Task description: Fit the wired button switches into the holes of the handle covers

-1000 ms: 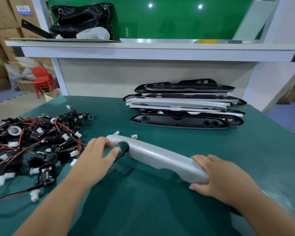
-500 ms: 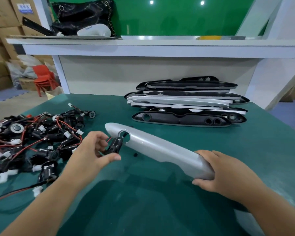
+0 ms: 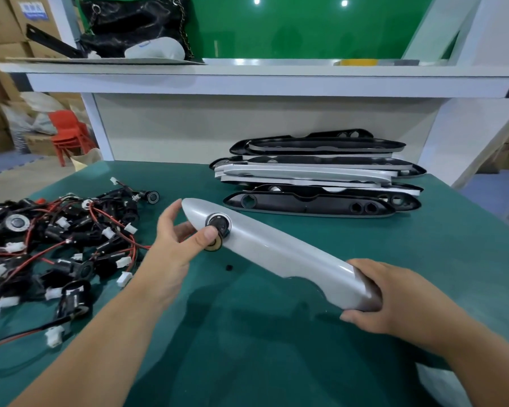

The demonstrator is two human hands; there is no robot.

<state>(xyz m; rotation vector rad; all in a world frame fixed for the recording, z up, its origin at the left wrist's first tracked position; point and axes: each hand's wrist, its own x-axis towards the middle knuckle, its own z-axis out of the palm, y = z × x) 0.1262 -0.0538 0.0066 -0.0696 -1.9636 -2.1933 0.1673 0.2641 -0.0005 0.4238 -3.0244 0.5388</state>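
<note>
head view: a button switch [image 3: 218, 224] sits in the hole of the silver handle cover [image 3: 276, 251], left hand [image 3: 174, 248] thumb pressing it, right hand [image 3: 394, 301] gripping the far end above the table [image 3: 276, 333]. seating looks nearly done; a stack of covers [image 3: 321, 177] and a pile of switches [image 3: 56, 248] remain.

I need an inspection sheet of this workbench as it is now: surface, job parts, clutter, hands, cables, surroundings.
Surface: green mat, one small dark speck on it.
Job's things: silver handle cover held off the mat; button switch sits in its hole; stack of covers behind.
Clutter: nothing seen besides the speck.
Hands: left hand grips the cover's tip, thumb at the switch; right hand holds the other end.
Cables: tangled pile of wired switches at left, red and black wires.
Surroundings: shelf with black bag; red chair; cartons.
</note>
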